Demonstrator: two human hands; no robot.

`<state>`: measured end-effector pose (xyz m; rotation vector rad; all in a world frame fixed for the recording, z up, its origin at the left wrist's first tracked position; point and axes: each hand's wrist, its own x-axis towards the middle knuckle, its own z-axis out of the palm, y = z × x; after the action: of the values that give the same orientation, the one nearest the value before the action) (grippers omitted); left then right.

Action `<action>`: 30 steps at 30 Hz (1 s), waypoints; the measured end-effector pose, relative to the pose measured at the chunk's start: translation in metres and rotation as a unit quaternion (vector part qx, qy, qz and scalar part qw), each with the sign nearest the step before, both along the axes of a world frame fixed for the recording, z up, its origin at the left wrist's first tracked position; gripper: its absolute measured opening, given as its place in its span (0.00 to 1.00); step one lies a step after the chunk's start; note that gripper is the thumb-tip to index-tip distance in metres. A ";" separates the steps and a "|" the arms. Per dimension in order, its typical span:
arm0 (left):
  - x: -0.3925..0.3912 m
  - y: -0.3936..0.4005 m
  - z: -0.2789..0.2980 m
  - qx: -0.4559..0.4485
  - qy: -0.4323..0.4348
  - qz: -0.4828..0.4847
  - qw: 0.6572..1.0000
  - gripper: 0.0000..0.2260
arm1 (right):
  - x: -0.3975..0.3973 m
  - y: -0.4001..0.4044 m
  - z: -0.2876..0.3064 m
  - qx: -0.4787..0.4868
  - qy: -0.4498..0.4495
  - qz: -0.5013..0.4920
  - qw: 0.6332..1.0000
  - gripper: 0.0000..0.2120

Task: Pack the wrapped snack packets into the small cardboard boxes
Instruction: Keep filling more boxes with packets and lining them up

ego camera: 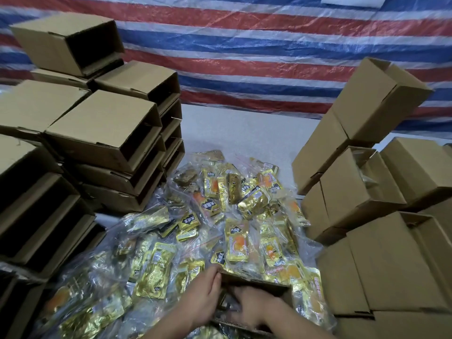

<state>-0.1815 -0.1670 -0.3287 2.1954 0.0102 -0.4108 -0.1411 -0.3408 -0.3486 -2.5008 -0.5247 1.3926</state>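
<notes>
hands [205, 293] inside box [256, 285]; carton stacks [102, 143] crowd both sides.

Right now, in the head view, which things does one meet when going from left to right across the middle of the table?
Stacks of empty open brown cardboard boxes → heap of gold foil snack packets in clear bags → stacks of brown cardboard boxes on the right.

Left hand [205, 292] curls its grip; right hand [247, 307] lies flat, blurred.
</notes>
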 end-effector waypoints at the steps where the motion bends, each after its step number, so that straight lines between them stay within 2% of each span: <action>1: 0.000 0.000 0.000 0.002 -0.001 0.001 1.000 0.11 | 0.002 -0.001 0.003 0.023 0.031 -0.047 0.998 0.39; 4: -0.002 0.001 0.000 -0.002 0.005 -0.006 1.000 0.11 | 0.007 -0.007 0.013 0.047 0.078 -0.114 0.989 0.33; 9: 0.002 -0.004 0.002 -0.009 0.026 0.007 1.000 0.11 | 0.000 -0.017 0.017 0.003 -0.038 -0.053 0.998 0.19; 11: 0.002 -0.004 0.001 -0.008 0.029 0.009 1.000 0.11 | 0.000 -0.010 0.010 -0.048 0.004 -0.046 0.998 0.21; 13: -0.001 -0.003 -0.001 -0.006 0.029 0.011 0.999 0.11 | 0.001 -0.002 -0.002 -0.095 0.084 -0.026 0.992 0.28; 15: -0.004 -0.003 -0.003 0.000 0.024 0.005 1.000 0.10 | 0.002 0.003 -0.009 -0.113 0.112 -0.021 0.987 0.29; 19: -0.004 -0.005 -0.003 0.005 0.018 -0.002 1.000 0.10 | 0.007 0.003 -0.016 -0.099 0.107 -0.068 0.987 0.26; 23: -0.001 -0.003 -0.003 0.008 0.011 -0.008 1.000 0.09 | 0.017 0.000 -0.005 -0.041 0.077 -0.087 0.992 0.18; 27: -0.002 -0.003 -0.003 0.013 0.014 -0.004 1.000 0.09 | 0.009 0.007 -0.008 -0.023 0.070 -0.104 0.992 0.20; 30: -0.002 -0.004 -0.002 0.016 0.016 -0.012 1.000 0.09 | 0.000 0.005 -0.011 -0.021 0.054 -0.156 0.986 0.20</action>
<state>-0.1835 -0.1708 -0.3304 2.2220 0.0079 -0.4632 -0.1412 -0.3355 -0.3600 -2.3916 -0.0770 1.4134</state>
